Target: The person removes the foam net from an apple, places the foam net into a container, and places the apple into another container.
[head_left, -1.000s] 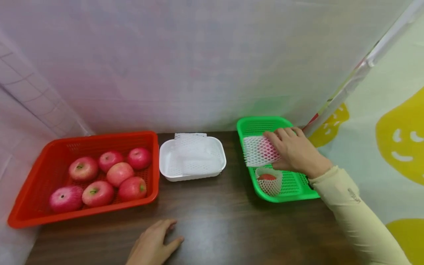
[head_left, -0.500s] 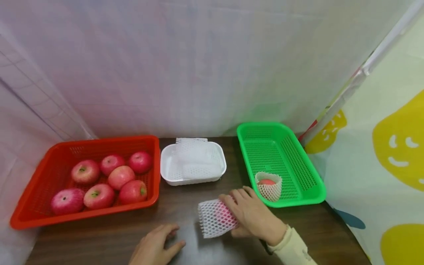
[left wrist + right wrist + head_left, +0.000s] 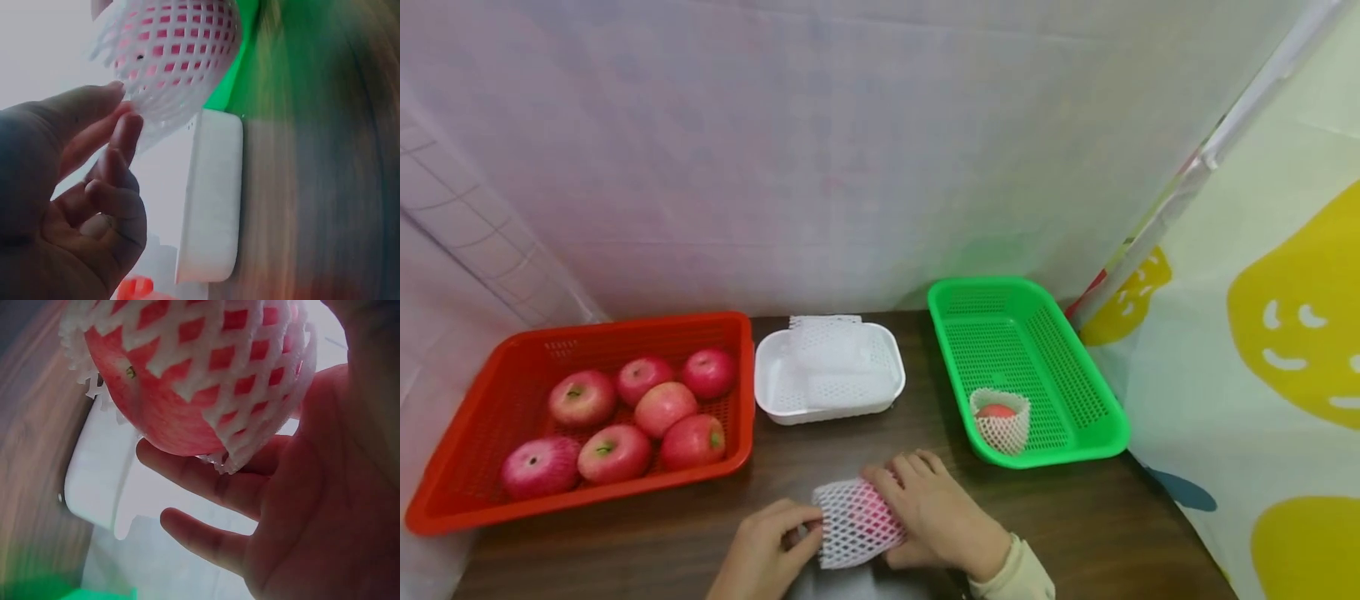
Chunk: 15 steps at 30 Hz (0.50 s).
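A red apple (image 3: 147, 406) sits inside a white foam net sleeve (image 3: 842, 529), held low over the near part of the table. My right hand (image 3: 936, 521) grips the sleeved apple from its right side. In the right wrist view the apple's stem end shows bare at the sleeve's opening, with fingers beneath it. From the left, my left hand (image 3: 767, 542) pinches the sleeve's loose end between thumb and forefinger, which the left wrist view shows up close. That end of the sleeve narrows toward the pinching fingertips (image 3: 128, 128).
A red basket (image 3: 745, 400) of several apples stands at the left. Next to it, a white tray (image 3: 891, 367) holds more foam sleeves (image 3: 831, 346). At the right, a green basket (image 3: 1105, 417) contains one sleeved apple (image 3: 1002, 425). A white sheet (image 3: 850, 167) hangs behind.
My right hand has carried the sleeved apple out from over the green basket, toward me and left. My left hand, earlier resting unoccupied, now pinches the sleeve's end.
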### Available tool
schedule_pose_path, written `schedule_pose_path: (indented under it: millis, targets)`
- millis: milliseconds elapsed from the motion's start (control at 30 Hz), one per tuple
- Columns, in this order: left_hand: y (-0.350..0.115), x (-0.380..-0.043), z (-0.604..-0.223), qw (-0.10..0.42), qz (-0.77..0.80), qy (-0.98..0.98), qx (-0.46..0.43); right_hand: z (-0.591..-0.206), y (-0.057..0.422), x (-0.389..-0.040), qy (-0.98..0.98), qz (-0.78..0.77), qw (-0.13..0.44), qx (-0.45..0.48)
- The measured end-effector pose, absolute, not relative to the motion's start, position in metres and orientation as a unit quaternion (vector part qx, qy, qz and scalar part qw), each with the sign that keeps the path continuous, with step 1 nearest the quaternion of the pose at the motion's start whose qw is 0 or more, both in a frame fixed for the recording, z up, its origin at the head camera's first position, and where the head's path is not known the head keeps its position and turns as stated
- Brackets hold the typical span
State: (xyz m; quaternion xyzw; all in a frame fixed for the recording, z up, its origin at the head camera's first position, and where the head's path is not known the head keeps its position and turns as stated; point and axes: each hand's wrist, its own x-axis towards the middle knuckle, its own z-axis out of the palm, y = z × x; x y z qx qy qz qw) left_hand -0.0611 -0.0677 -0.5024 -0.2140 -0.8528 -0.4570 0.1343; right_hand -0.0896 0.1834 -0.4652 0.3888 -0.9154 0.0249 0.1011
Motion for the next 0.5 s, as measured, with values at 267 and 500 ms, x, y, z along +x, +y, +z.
schedule_pose_path:
  millis: [267,500]
  targets:
    - [-0.063,-0.066,-0.505,0.085,-0.377,-0.886,-0.254,-0.472,0.169,-0.088,-0.911,0.040,0.088,0.401]
    - [-0.066,-0.071,-0.503,-0.034,-0.373,-0.889,-0.265,-0.474,0.163,-0.085,-0.896,0.073,0.096,0.427]
